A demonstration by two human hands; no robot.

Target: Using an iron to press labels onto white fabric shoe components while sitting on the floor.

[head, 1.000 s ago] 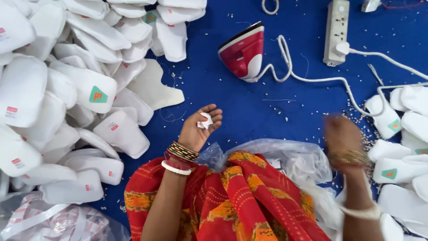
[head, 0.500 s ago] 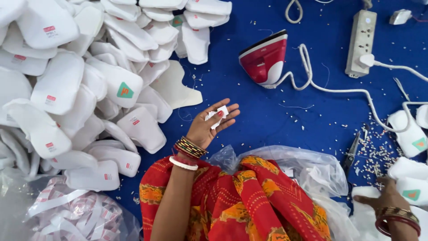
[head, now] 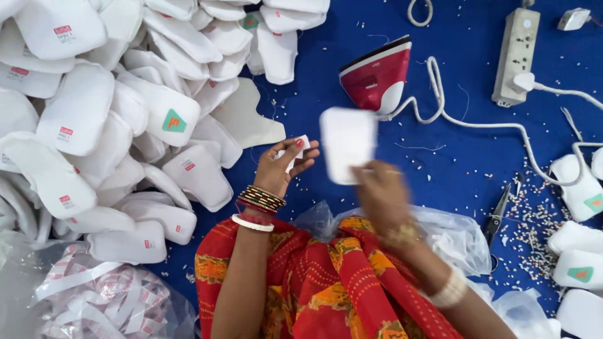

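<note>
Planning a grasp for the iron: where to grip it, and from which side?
Grip the iron by its handle, probably from above. It stands on its heel on the blue cloth, white soleplate edge facing up-left, red body right. Avoid the lower right, where the cord leaves. The handle itself is hard to make out.

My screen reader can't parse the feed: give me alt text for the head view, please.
Seen from above, the right hand lifts a blurred white fabric piece while the left hand pinches small white tags in its fingers. They hover over a blue mat, with a heap of white pieces to the left and a red iron beyond.
</note>
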